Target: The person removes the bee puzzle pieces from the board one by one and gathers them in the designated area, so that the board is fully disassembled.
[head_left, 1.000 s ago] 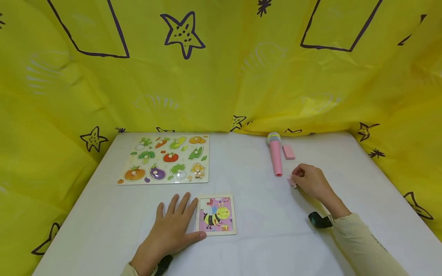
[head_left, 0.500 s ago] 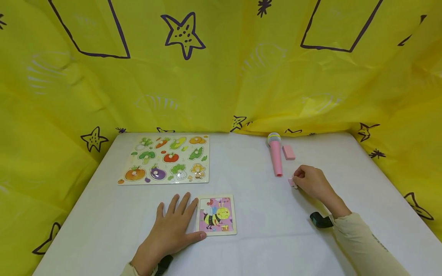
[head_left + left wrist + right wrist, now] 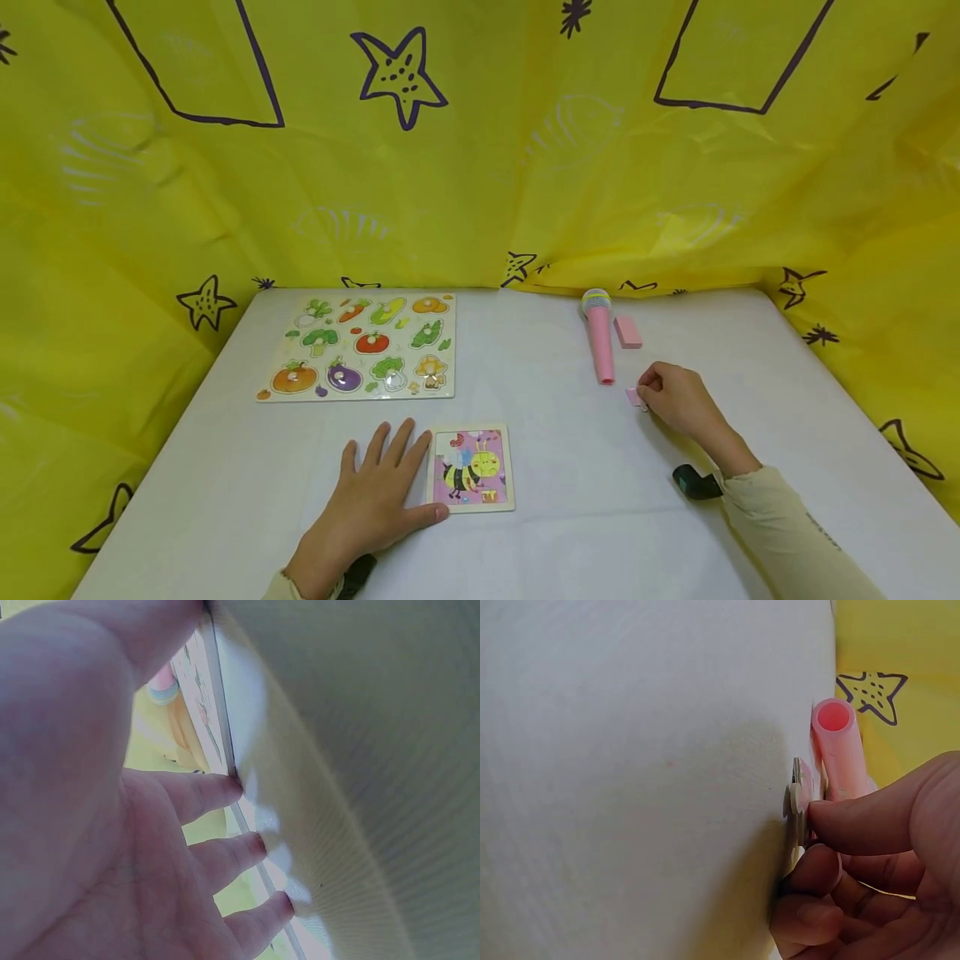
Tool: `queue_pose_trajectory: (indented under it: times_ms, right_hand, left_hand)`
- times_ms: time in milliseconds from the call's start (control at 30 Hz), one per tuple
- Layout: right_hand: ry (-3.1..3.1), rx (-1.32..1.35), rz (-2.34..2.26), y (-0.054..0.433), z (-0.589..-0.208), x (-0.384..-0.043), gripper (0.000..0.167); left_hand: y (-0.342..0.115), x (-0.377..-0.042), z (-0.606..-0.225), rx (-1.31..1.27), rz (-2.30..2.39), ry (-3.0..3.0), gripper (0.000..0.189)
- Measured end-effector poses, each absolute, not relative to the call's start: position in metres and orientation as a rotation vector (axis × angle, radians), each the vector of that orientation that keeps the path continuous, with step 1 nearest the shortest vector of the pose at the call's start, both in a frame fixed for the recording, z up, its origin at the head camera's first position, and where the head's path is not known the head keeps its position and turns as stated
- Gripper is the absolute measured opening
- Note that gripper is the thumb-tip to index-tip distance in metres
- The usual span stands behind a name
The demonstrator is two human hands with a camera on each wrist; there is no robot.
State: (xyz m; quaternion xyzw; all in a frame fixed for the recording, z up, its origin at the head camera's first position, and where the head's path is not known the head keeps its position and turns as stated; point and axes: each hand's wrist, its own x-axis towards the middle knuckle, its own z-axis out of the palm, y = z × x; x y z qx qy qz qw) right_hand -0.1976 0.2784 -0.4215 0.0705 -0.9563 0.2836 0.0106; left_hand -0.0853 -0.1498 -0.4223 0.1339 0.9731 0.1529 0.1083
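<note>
In the head view a small jigsaw piece (image 3: pixel 634 397), pink on top, is pinched between the thumb and fingers of my right hand (image 3: pixel 682 406). The right wrist view shows its edge (image 3: pixel 801 799) close to the white tabletop, with the thumb against its printed face. My left hand (image 3: pixel 375 492) lies spread on the table, fingers extended. Its thumb and index finger touch the left side of a square bee puzzle (image 3: pixel 510 467) in a pale wooden frame. A bare pale patch shows at the picture's upper left corner.
Just beyond my right hand lies a pink toy microphone (image 3: pixel 600 342), with a pink block (image 3: pixel 628 332) beside it. A vegetable knob puzzle board (image 3: pixel 397 362) lies at the back left. Yellow patterned cloth (image 3: pixel 480 167) hangs behind and along both sides of the white table (image 3: pixel 570 533).
My right hand and the jigsaw piece have shifted very slightly towards me, and a little more of the piece's pink face shows. My left hand and the bee puzzle stay put.
</note>
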Motion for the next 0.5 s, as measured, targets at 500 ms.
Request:
queue_pose_trajectory:
  times_ms: [500]
  right_hand:
    - [-2.878, 0.259, 0.882, 0.2687, -0.4145, -0.1922, 0.007]
  left_hand:
    - [-0.1501, -0.0844, -0.4241, 0.410, 0.462, 2.862, 0.100]
